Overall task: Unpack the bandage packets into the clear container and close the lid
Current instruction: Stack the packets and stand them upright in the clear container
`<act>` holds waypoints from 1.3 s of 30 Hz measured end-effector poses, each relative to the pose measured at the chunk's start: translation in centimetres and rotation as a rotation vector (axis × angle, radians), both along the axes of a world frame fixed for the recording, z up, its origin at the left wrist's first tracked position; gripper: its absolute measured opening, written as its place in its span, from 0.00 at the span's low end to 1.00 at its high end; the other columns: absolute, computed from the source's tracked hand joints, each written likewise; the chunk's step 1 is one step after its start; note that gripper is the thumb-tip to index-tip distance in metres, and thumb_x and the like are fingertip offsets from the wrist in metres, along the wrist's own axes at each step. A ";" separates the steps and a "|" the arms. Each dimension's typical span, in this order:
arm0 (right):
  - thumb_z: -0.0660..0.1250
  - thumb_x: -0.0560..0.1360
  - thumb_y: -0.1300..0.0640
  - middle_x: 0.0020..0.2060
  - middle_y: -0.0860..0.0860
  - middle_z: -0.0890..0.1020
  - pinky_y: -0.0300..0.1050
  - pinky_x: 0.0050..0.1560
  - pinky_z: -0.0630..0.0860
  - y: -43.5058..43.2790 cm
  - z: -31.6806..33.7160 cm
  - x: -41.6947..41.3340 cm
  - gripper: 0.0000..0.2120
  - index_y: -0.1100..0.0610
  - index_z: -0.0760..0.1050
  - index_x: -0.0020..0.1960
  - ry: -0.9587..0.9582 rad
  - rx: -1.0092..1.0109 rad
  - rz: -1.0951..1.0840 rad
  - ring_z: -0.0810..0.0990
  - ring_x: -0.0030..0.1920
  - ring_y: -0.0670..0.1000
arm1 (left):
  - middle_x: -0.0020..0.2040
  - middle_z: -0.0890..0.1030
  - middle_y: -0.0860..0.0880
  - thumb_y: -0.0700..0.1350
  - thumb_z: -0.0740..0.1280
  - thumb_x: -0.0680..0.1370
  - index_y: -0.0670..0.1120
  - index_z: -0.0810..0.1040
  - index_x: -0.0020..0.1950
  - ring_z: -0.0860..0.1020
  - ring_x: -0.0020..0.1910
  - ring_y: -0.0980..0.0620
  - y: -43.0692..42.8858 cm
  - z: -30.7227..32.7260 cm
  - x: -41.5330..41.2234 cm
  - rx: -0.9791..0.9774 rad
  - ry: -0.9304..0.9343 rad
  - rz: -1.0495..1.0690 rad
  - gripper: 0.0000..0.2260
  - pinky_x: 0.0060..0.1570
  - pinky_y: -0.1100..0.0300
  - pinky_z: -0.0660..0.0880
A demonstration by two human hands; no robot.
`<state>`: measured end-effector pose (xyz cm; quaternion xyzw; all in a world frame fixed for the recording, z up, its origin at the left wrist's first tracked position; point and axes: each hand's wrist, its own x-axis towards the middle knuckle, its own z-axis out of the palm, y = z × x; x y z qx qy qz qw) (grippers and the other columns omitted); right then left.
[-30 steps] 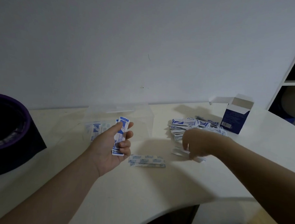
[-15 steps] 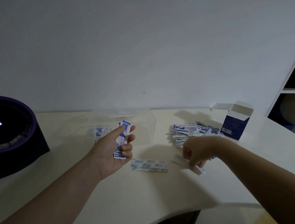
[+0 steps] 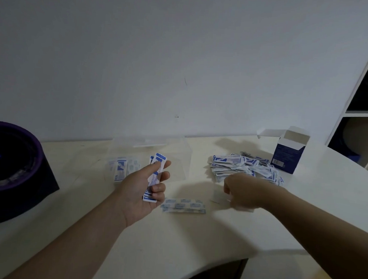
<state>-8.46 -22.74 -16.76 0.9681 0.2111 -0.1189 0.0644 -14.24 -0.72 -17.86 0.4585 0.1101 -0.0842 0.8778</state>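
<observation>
My left hand [image 3: 142, 188] holds a small stack of blue-and-white bandage packets [image 3: 154, 176] upright, just in front of the clear container [image 3: 178, 158]. The container stands open at the back of the table with a few packets [image 3: 123, 167] inside on its left. My right hand [image 3: 243, 191] is curled over loose packets [image 3: 217, 196] lying flat on the table and pinches them. Behind it lies a big pile of packets [image 3: 236, 166]. Two more packets [image 3: 183, 205] lie between my hands.
An opened dark blue cardboard box [image 3: 288, 153] stands at the back right. A large black and purple round object [image 3: 11, 165] fills the left side. A white shelf unit [image 3: 361, 113] rises at the far right. The table's curved front edge [image 3: 268, 253] runs below my right arm.
My right hand has drawn slightly back from the pile and lowered onto the loose packets. My left hand keeps its stack almost still.
</observation>
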 end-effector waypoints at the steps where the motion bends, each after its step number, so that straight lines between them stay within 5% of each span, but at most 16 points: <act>1: 0.65 0.75 0.59 0.54 0.55 0.78 0.41 0.54 0.71 0.0 0.2 0.3 0.15 0.63 0.75 0.60 0.022 -0.009 -0.012 0.75 0.52 0.51 | 0.31 0.74 0.51 0.46 0.58 0.80 0.44 0.77 0.54 0.61 0.19 0.59 -0.1 0.0 0.0 0.002 0.001 -0.005 0.11 0.18 0.70 0.59; 4: 0.74 0.67 0.57 0.46 0.55 0.82 0.43 0.41 0.79 -0.2 0.2 1.7 0.20 0.63 0.77 0.56 0.130 0.010 -0.072 0.80 0.42 0.51 | 0.31 0.74 0.51 0.46 0.58 0.80 0.44 0.77 0.55 0.61 0.19 0.59 -0.1 -0.1 -0.1 0.010 0.000 -0.013 0.11 0.18 0.69 0.59; 6: 0.76 0.65 0.55 0.39 0.54 0.81 0.38 0.31 0.74 -0.4 0.2 2.4 0.21 0.63 0.76 0.54 0.192 0.046 -0.132 0.77 0.32 0.50 | 0.31 0.74 0.51 0.46 0.58 0.80 0.44 0.77 0.55 0.61 0.19 0.59 -0.1 -0.1 -0.1 0.013 -0.002 -0.015 0.11 0.18 0.70 0.59; 11: 0.72 0.68 0.48 0.34 0.51 0.79 0.36 0.28 0.67 -1.3 0.2 2.5 0.16 0.59 0.80 0.49 0.173 0.075 -0.092 0.73 0.29 0.48 | 0.31 0.74 0.51 0.45 0.58 0.80 0.44 0.77 0.55 0.61 0.19 0.59 0.0 0.0 -0.1 0.005 -0.004 -0.018 0.10 0.18 0.69 0.59; 15: 0.72 0.69 0.50 0.35 0.51 0.82 0.42 0.36 0.73 -1.4 0.4 2.2 0.09 0.55 0.80 0.43 0.150 0.395 -0.044 0.77 0.33 0.48 | 0.31 0.74 0.51 0.44 0.59 0.80 0.44 0.77 0.55 0.61 0.19 0.59 0.1 -0.2 0.0 0.033 0.003 -0.026 0.09 0.18 0.69 0.59; 18: 0.73 0.70 0.56 0.31 0.51 0.79 0.38 0.33 0.70 0.4 0.5 1.5 0.08 0.53 0.76 0.34 -0.067 0.672 0.086 0.73 0.30 0.45 | 0.30 0.74 0.51 0.43 0.59 0.80 0.43 0.77 0.54 0.60 0.19 0.59 0.0 -0.3 0.0 0.068 0.008 -0.026 0.09 0.18 0.69 0.58; 21: 0.73 0.69 0.63 0.36 0.51 0.80 0.38 0.37 0.69 2.6 -0.3 0.2 0.04 0.55 0.81 0.39 -0.554 0.809 0.467 0.73 0.36 0.46 | 0.33 0.73 0.50 0.42 0.60 0.80 0.44 0.77 0.52 0.61 0.19 0.59 0.2 -0.2 0.1 0.123 -0.006 -0.003 0.07 0.18 0.70 0.57; 25: 0.71 0.72 0.59 0.38 0.52 0.80 0.42 0.35 0.70 3.6 -2.2 -0.3 0.03 0.58 0.82 0.42 -0.900 0.735 0.805 0.73 0.38 0.50 | 0.38 0.74 0.50 0.48 0.66 0.77 0.43 0.77 0.53 0.60 0.23 0.59 0.7 0.1 -0.2 0.408 -0.008 -0.026 0.09 0.21 0.68 0.57; 28: 0.68 0.75 0.57 0.38 0.52 0.80 0.42 0.34 0.69 4.2 -2.3 -0.2 0.06 0.58 0.82 0.43 -0.949 0.747 0.841 0.71 0.37 0.50 | 0.28 0.73 0.55 0.44 0.68 0.76 0.45 0.75 0.48 0.60 0.22 0.60 0.7 0.1 -0.5 0.474 -0.089 -0.156 0.05 0.22 0.69 0.56; 32: 0.66 0.77 0.56 0.39 0.53 0.81 0.42 0.36 0.71 4.2 -2.4 0.1 0.04 0.57 0.77 0.46 -0.881 0.770 0.857 0.72 0.37 0.50 | 0.26 0.67 0.54 0.38 0.68 0.75 0.46 0.75 0.43 0.60 0.23 0.58 0.9 -0.1 -0.5 0.575 -0.159 -0.157 0.05 0.23 0.67 0.57; 36: 0.72 0.71 0.62 0.38 0.53 0.79 0.49 0.35 0.73 3.0 -1.4 0.5 0.03 0.60 0.78 0.41 -0.880 0.889 0.696 0.76 0.36 0.54 | 0.28 0.68 0.52 0.47 0.67 0.76 0.48 0.75 0.37 0.64 0.26 0.55 2.0 -0.5 0.0 1.163 -0.271 -0.071 0.09 0.27 0.63 0.61; 39: 0.71 0.70 0.66 0.39 0.54 0.79 0.48 0.37 0.72 3.0 -1.0 0.3 0.06 0.61 0.81 0.46 -0.934 0.835 0.611 0.74 0.38 0.54 | 0.30 0.75 0.49 0.47 0.66 0.77 0.49 0.79 0.35 0.71 0.27 0.56 1.4 -1.1 0.5 1.319 -0.367 -0.155 0.11 0.28 0.64 0.66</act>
